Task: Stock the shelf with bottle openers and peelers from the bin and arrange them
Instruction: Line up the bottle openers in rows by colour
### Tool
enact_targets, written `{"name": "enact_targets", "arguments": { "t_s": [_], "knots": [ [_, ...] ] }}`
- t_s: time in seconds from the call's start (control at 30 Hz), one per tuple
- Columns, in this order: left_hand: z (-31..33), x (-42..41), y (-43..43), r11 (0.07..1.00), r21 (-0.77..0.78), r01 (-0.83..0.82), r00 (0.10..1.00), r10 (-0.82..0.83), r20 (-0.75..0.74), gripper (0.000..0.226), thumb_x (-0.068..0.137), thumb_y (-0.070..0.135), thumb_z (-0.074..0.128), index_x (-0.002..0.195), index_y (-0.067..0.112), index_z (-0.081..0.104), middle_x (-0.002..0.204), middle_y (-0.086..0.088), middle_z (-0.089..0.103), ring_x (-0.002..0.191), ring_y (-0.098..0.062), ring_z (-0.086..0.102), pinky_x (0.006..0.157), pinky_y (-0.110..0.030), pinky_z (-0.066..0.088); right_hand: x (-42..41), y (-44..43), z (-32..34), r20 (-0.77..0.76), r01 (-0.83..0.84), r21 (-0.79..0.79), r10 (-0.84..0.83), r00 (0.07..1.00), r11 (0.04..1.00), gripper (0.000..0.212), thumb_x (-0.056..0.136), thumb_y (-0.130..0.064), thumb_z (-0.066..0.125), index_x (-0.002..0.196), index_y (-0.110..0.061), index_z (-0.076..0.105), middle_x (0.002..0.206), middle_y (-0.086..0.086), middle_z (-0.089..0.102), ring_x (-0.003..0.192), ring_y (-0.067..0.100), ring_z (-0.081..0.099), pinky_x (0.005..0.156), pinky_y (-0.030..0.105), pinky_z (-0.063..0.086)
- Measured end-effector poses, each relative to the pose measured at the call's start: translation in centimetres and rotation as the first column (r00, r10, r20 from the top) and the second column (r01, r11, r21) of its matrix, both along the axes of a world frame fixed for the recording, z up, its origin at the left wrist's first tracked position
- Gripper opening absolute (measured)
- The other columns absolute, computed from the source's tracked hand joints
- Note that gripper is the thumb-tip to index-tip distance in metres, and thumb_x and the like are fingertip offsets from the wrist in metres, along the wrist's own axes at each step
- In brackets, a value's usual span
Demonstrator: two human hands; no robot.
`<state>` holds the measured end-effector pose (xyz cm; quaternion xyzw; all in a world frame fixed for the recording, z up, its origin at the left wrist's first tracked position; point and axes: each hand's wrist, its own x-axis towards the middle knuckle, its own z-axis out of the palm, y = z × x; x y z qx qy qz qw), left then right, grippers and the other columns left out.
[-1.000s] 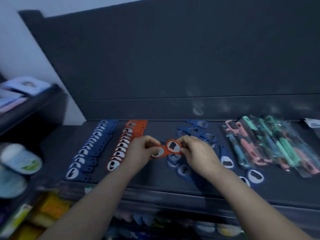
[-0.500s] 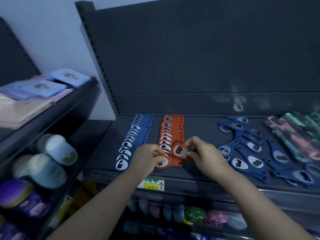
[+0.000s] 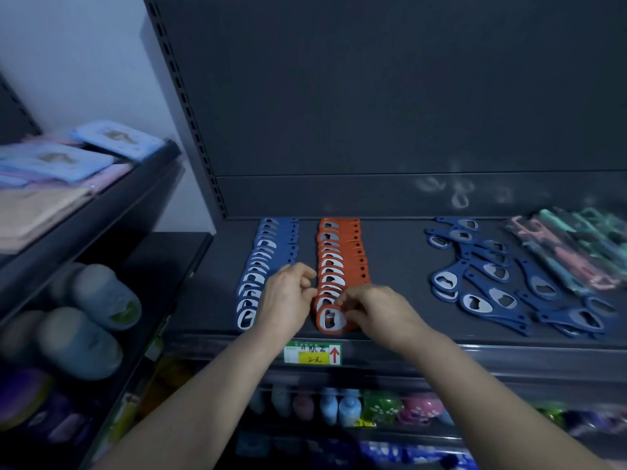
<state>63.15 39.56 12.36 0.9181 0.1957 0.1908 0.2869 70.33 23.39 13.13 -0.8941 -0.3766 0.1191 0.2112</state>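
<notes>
An orange bottle opener (image 3: 329, 319) lies at the front end of the orange row (image 3: 343, 250) on the dark shelf (image 3: 400, 266). My right hand (image 3: 378, 312) pinches this front opener from its right side. My left hand (image 3: 288, 300) sits just left of the orange row with loosely curled fingers and holds nothing, its thumb near the row's edge. A neat row of blue openers (image 3: 263, 266) runs beside it on the left. A loose pile of dark blue openers (image 3: 492, 293) lies to the right. Bagged pink and green peelers (image 3: 570, 245) lie at the far right.
A green and yellow price label (image 3: 312, 354) is stuck on the shelf's front rail. Lower shelves hold colourful bottles (image 3: 342, 407). A side rack on the left carries flat packets (image 3: 51, 161) and rounded tubs (image 3: 101, 296). The back panel rises behind the rows.
Both hands carried orange openers left to the orange row and set them at its front end. My left hand has let go. The view swung left.
</notes>
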Motion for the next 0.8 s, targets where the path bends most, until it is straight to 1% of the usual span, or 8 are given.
{"name": "enact_targets", "arguments": {
  "t_s": [0.1, 0.23, 0.33, 0.43, 0.47, 0.53, 0.67, 0.8],
  "knots": [
    [0.0, -0.5, 0.4, 1.000, 0.005, -0.001, 1.000, 0.001, -0.008, 0.021, 0.087, 0.011, 0.068, 0.108, 0.017, 0.066, 0.092, 0.008, 0.059, 0.079, -0.004, 0.054, 0.076, -0.016, 0.046, -0.5, 0.7, 0.0, 0.089, 0.011, 0.002, -0.011, 0.996, 1.000, 0.020, 0.089, -0.030, 0.062, 0.109, -0.033, 0.066, 0.111, -0.007, 0.059, 0.104, 0.015, 0.057, 0.084, 0.031, 0.049],
    [-0.1, -1.0, 0.3, 0.997, 0.056, 0.045, 0.996, -0.041, -0.076, 0.023, 0.089, 0.008, 0.063, 0.110, 0.016, 0.066, 0.106, 0.001, 0.066, 0.092, -0.010, 0.061, 0.088, -0.025, 0.051, -0.9, 0.6, -0.1, 0.199, 0.046, 0.008, -0.046, 0.979, 0.999, 0.025, 0.086, -0.039, 0.065, 0.110, -0.034, 0.065, 0.107, -0.009, 0.061, 0.105, 0.013, 0.054, 0.081, 0.028, 0.045],
    [0.1, -1.1, 0.0, 0.996, 0.061, 0.072, 0.991, -0.064, -0.121, 0.032, 0.092, 0.004, 0.058, 0.122, 0.014, 0.063, 0.116, -0.003, 0.066, 0.101, -0.013, 0.063, 0.092, -0.026, 0.051, -1.1, 0.0, -0.8, 0.225, 0.112, 0.050, -0.121, 0.967, 0.992, 0.043, 0.085, -0.047, 0.063, 0.125, -0.033, 0.057, 0.120, -0.007, 0.056, 0.114, 0.017, 0.047, 0.090, 0.032, 0.042],
    [0.4, -1.0, -0.5, 0.991, 0.056, 0.126, 0.976, -0.114, -0.184, 0.038, 0.093, 0.008, 0.056, 0.131, 0.015, 0.057, 0.121, -0.006, 0.065, 0.105, -0.019, 0.064, 0.093, -0.033, 0.052, -1.3, -0.3, -1.6, 0.136, 0.113, 0.008, -0.113, 0.984, 0.994, 0.067, 0.094, -0.047, 0.049, 0.150, -0.021, 0.024, 0.155, 0.002, 0.024, 0.143, 0.022, 0.020, 0.114, 0.039, 0.027],
    [0.4, -0.9, -0.7, 0.987, 0.051, 0.151, 0.967, -0.137, -0.214, 0.037, 0.093, 0.010, 0.056, 0.130, 0.016, 0.058, 0.121, -0.006, 0.065, 0.102, -0.019, 0.065, 0.091, -0.035, 0.054, -1.4, -0.4, -1.9, 0.083, 0.104, -0.009, -0.103, 0.991, 0.995, 0.070, 0.096, -0.046, 0.044, 0.153, -0.018, 0.015, 0.160, 0.004, 0.011, 0.147, 0.021, 0.008, 0.119, 0.038, 0.018],
    [0.3, -0.8, -1.0, 0.984, 0.036, 0.176, 0.953, -0.161, -0.256, 0.033, 0.093, 0.013, 0.056, 0.126, 0.018, 0.061, 0.117, -0.005, 0.066, 0.095, -0.018, 0.066, 0.085, -0.037, 0.057, -1.5, -0.4, -2.2, 0.020, 0.084, -0.049, -0.083, 0.996, 0.995, 0.070, 0.099, -0.045, 0.038, 0.153, -0.013, 0.007, 0.161, 0.007, 0.001, 0.149, 0.020, -0.001, 0.121, 0.034, 0.009],
    [0.7, -0.5, -1.2, 0.985, 0.094, 0.144, 0.960, -0.116, -0.254, 0.037, 0.093, 0.015, 0.057, 0.130, 0.014, 0.057, 0.124, -0.005, 0.061, 0.104, -0.020, 0.062, 0.091, -0.038, 0.054, -1.5, -0.6, -1.9, 0.002, 0.101, 0.003, -0.101, 0.995, 0.995, 0.066, 0.100, -0.044, 0.037, 0.153, -0.015, 0.012, 0.161, 0.005, 0.002, 0.149, 0.020, 0.001, 0.120, 0.032, 0.011],
    [1.2, 0.9, -2.0, 0.984, 0.092, 0.150, 0.963, -0.124, -0.239, 0.040, 0.093, 0.005, 0.053, 0.131, 0.017, 0.057, 0.126, -0.003, 0.059, 0.105, -0.019, 0.062, 0.089, -0.037, 0.054, -0.3, -1.8, -1.0, 0.155, 0.138, -0.002, -0.136, 0.979, 0.990, 0.048, 0.100, -0.035, 0.039, 0.146, -0.023, 0.034, 0.156, 0.000, 0.025, 0.143, 0.022, 0.025, 0.112, 0.036, 0.028]
  ]
}}
